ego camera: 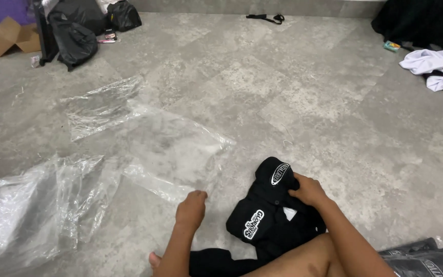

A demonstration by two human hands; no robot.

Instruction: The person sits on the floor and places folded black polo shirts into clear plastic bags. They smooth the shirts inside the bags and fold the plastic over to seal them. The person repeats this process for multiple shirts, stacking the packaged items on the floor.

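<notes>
garment packing room | grey tile floor (303,102) | clear plastic bags (42,205) | clothing heaps (437,69)

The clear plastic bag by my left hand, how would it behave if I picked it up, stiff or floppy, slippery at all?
The clear plastic bag is thin and wrinkled, lying flat on the floor, so it would probably droop limply. Its glossy sheen suggests a slippery surface. The left hand rests at its edge; a push would likely crumple it.

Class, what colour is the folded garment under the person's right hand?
Black, with white printed patches: the garment under the right hand, seen in the head view.
</notes>
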